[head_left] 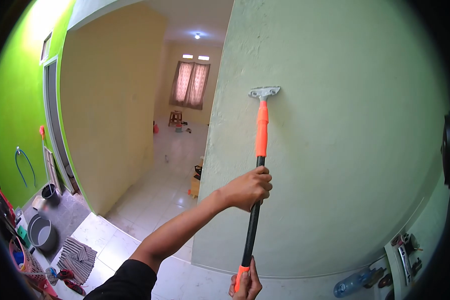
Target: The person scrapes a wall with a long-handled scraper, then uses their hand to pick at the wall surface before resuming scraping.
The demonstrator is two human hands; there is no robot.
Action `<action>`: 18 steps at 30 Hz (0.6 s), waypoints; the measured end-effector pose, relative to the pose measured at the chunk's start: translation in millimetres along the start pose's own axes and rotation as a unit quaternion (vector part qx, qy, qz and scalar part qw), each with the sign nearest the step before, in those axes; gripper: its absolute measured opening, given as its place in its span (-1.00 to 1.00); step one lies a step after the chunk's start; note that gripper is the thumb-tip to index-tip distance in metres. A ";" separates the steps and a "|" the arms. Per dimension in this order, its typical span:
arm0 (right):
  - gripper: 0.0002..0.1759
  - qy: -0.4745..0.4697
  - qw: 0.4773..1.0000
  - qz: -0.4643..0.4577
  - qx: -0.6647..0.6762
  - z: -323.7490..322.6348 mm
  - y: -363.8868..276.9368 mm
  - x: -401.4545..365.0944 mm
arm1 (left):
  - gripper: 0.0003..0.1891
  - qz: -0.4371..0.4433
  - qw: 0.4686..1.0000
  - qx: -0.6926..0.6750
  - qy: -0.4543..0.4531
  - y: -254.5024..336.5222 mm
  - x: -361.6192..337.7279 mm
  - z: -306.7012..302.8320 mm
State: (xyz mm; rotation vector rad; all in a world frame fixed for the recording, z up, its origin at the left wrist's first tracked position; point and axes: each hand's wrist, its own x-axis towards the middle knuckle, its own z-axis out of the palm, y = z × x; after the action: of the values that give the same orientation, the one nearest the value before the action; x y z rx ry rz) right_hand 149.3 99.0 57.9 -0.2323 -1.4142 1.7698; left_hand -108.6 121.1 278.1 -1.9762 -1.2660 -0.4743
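A long-handled scraper (261,131) with an orange and black handle points up along the pale green wall (345,150). Its grey metal head (264,92) is at the wall surface, near the rough, bumpy strip by the wall's left edge. My left hand (249,190) wraps round the black middle of the handle, the arm reaching in from the lower left. Lower down, at the bottom of the view, my right hand (246,286) grips the orange end of the handle; part of this hand is cut off by the frame.
Left of the wall edge, an opening leads to a room with a curtained window (190,85) and a wooden stool (175,118). A grey tub (42,232), a striped cloth (77,259) and a pink basket (27,260) are lower left. A blue water bottle (352,283) lies lower right beside a shelf (392,270).
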 end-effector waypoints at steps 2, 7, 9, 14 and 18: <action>-0.51 -0.014 0.999 -0.044 -0.022 5.3 -12.9 12.0 | -0.76 0.021 0.999 -0.014 0.044 -12.9 14.1 -8.6; -0.50 -0.004 0.999 -0.023 -0.034 27.8 -65.4 27.0 | -0.80 -0.008 1.000 0.027 0.009 -32.9 46.1 -42.5; -0.49 -0.008 1.000 -0.006 -0.020 31.9 -71.2 22.0 | -0.79 -0.007 1.000 0.010 0.008 -28.0 41.6 -38.6; -0.46 -0.005 0.999 -0.022 -0.050 33.8 -57.0 16.5 | -0.77 0.019 0.999 -0.014 0.047 -28.2 25.8 -24.7; -0.46 -0.045 0.993 -0.025 -0.105 39.4 -105.5 51.2 | -0.74 0.024 0.998 0.004 0.056 -50.6 65.7 -53.7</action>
State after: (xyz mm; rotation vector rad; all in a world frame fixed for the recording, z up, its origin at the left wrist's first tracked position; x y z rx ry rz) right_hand 144.6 107.8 181.2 -0.2277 -1.6581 1.6078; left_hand -120.2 134.7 375.3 -1.9409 -1.1467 -0.5486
